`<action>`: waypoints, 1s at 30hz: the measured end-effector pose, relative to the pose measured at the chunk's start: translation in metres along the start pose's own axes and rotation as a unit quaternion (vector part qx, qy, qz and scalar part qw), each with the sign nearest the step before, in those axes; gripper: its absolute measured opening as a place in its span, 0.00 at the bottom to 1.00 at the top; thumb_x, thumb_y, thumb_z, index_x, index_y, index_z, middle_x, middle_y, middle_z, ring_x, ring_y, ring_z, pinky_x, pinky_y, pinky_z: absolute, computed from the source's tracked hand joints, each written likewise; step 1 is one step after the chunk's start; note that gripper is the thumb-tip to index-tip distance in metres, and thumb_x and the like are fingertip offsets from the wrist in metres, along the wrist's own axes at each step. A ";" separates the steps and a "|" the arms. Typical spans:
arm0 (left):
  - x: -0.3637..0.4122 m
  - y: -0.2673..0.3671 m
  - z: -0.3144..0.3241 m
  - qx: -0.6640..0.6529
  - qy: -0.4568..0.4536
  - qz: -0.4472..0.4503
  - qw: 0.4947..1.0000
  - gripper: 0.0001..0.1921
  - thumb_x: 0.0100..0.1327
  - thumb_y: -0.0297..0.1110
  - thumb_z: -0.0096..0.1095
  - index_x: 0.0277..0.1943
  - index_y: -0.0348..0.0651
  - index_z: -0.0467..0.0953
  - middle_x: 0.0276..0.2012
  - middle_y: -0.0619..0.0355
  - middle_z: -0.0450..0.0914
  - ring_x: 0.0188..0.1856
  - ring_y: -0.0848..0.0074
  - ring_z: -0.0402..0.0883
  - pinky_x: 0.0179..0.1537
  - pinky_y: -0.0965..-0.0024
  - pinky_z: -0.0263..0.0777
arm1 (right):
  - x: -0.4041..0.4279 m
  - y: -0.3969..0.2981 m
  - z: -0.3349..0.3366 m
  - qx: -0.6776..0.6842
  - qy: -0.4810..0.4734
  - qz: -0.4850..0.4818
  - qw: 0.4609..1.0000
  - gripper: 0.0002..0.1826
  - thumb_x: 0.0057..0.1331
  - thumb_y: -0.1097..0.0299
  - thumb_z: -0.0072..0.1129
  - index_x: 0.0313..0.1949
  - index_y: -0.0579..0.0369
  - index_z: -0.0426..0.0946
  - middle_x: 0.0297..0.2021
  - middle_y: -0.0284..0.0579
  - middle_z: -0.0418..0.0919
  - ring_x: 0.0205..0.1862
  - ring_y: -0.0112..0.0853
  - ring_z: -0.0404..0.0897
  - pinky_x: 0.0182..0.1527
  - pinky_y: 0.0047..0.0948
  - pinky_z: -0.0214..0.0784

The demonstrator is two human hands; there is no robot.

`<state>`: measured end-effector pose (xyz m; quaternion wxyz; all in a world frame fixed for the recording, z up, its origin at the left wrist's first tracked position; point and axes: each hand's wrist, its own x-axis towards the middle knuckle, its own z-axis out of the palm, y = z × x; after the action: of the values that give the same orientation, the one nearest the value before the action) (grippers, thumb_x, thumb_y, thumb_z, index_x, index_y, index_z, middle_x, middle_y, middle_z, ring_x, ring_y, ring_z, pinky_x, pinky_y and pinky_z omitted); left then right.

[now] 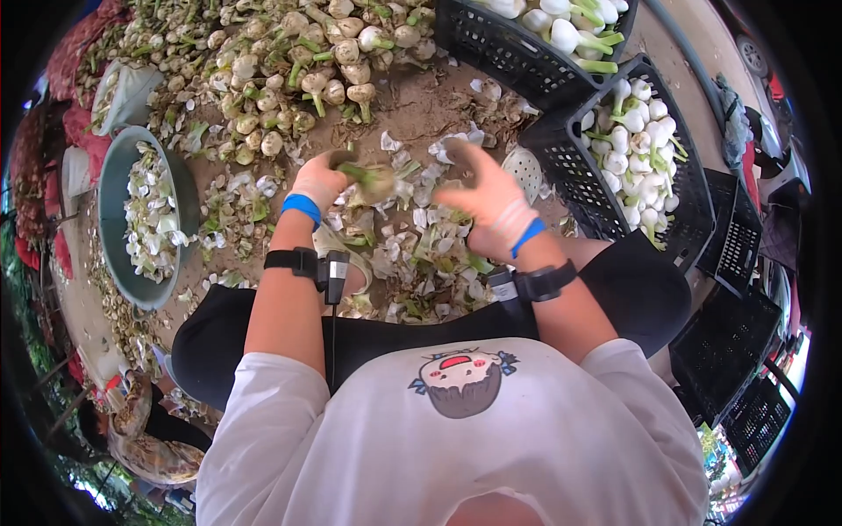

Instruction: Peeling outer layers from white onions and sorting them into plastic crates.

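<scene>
My left hand, in a thin glove with a blue cuff, grips an unpeeled garlic bulb by its green stem. The bulb's root end points towards my right hand and looks blurred. My right hand, gloved the same way, is apart from the bulb, its thumb and fingers spread with nothing seen between them. Under both hands, loose garlic skins cover the ground between my legs. Beyond my left hand lies a large heap of unpeeled garlic with short green stems.
At the right, a black plastic crate holds peeled white garlic bulbs; another black crate of them stands beyond. A green basin with skins sits at the left, near a white bag. Stacked black crates are at the far right.
</scene>
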<state>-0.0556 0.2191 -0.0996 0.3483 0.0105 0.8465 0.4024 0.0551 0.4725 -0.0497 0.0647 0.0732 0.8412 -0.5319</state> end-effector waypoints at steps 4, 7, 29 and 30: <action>-0.038 0.090 0.020 -0.339 -0.078 0.023 0.937 0.21 0.53 0.34 0.65 0.49 0.39 0.72 0.39 0.60 0.78 0.35 0.80 0.76 0.34 0.79 0.68 | -0.008 -0.019 0.013 -0.155 0.070 -0.083 0.982 0.37 0.39 0.60 0.69 0.52 0.46 0.67 0.53 0.51 0.64 0.53 0.46 0.68 0.51 0.39 0.66; -0.053 0.111 0.037 -0.352 -0.024 -0.031 0.935 0.21 0.50 0.40 0.68 0.46 0.41 0.73 0.33 0.62 0.78 0.31 0.83 0.73 0.28 0.81 0.62 | -0.011 -0.035 0.010 -0.151 0.132 -0.091 0.976 0.38 0.36 0.61 0.70 0.50 0.45 0.68 0.51 0.50 0.65 0.53 0.46 0.68 0.52 0.40 0.66; -0.073 0.094 0.049 -0.291 -0.123 0.129 0.940 0.18 0.52 0.28 0.67 0.47 0.39 0.75 0.41 0.59 0.79 0.43 0.77 0.76 0.47 0.74 0.68 | -0.013 -0.002 -0.001 0.371 0.051 0.124 0.919 0.34 0.52 0.62 0.64 0.55 0.60 0.60 0.42 0.44 0.73 0.42 0.26 0.73 0.42 0.24 0.68; -0.077 0.101 0.046 -0.222 -0.166 0.162 0.947 0.17 0.52 0.29 0.67 0.46 0.39 0.75 0.41 0.59 0.79 0.43 0.77 0.76 0.47 0.75 0.68 | -0.014 0.003 -0.003 0.244 0.070 0.045 0.966 0.34 0.50 0.63 0.65 0.55 0.61 0.60 0.42 0.44 0.73 0.44 0.27 0.73 0.44 0.24 0.68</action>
<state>0.0034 0.2955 -0.0054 0.4077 0.1369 0.6524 0.6240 0.0693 0.4763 -0.0485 0.0099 0.1616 0.6839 -0.7114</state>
